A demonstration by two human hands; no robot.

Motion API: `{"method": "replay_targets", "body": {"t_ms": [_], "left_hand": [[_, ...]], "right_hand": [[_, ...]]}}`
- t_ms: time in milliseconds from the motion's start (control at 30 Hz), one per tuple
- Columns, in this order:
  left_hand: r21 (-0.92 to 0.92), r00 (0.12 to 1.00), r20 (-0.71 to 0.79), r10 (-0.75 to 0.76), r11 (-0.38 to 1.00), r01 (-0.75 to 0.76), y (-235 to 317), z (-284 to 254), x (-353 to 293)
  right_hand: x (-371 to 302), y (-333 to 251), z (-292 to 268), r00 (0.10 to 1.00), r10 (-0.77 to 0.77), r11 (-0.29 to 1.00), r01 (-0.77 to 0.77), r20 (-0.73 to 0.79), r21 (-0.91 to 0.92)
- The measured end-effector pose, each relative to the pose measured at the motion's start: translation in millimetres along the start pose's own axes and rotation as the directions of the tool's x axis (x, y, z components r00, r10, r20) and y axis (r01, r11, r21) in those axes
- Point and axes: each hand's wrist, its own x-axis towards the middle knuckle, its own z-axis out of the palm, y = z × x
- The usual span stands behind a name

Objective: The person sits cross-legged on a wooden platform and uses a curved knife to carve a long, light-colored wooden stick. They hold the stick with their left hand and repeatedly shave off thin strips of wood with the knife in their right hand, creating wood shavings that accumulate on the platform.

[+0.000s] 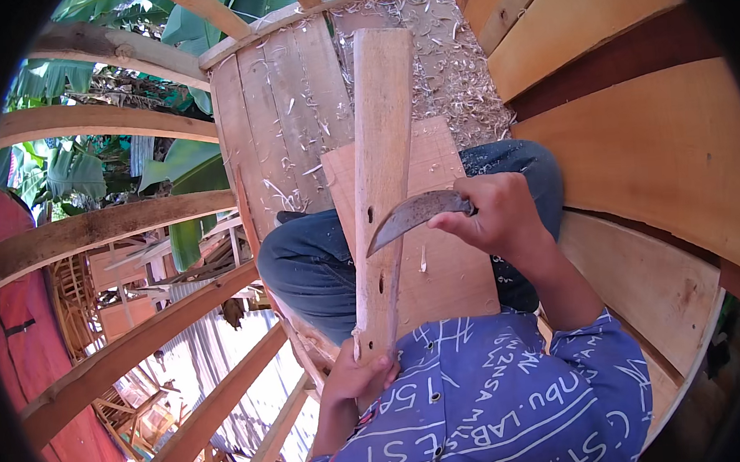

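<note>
A long pale wooden piece (385,113) with several dark holes runs away from my body, over a flat board (452,285) that lies across my legs. My left hand (357,380) is closed around its near end, close to my shirt. In my right hand (501,216) is a curved knife (415,212) with a worn, dark metal blade. The blade reaches left across the wooden piece near two of its holes, its tip pointing down and left. My fist hides the knife's handle. One thin shaving (423,259) sits on the board.
Curled wood shavings (458,84) cover much of the plank floor (276,110) ahead. Slatted wooden rails (113,121) stand on the left, with leaves beyond. Wide wooden planks (633,133) form a wall close on my right. My bent knees (308,255) flank the board.
</note>
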Motion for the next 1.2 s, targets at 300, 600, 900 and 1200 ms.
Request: {"method": "replay_targets", "body": {"t_ms": [300, 600, 900, 1200], "left_hand": [[0.219, 0.996, -0.01, -0.085, 0.972, 0.085, -5, 4, -3], [-0.034, 0.994, -0.045, -0.097, 0.995, 0.095, -12, -5, 1], [-0.107, 0.989, 0.035, -0.146, 0.983, 0.149, -13, -12, 1], [0.047, 0.982, -0.001, -0.187, 0.981, 0.187, -26, -26, -3]], "right_hand": [[37, 27, -11, 0.977, 0.128, 0.986, -0.144, -0.171, -0.087], [42, 63, -39, 0.924, 0.311, 0.941, -0.265, -0.221, 0.212], [1, 7, -8, 0.985, -0.106, 0.988, 0.088, -0.137, -0.131], [33, 15, -25, 0.929, -0.2, 0.969, 0.141, -0.311, -0.203]]}}
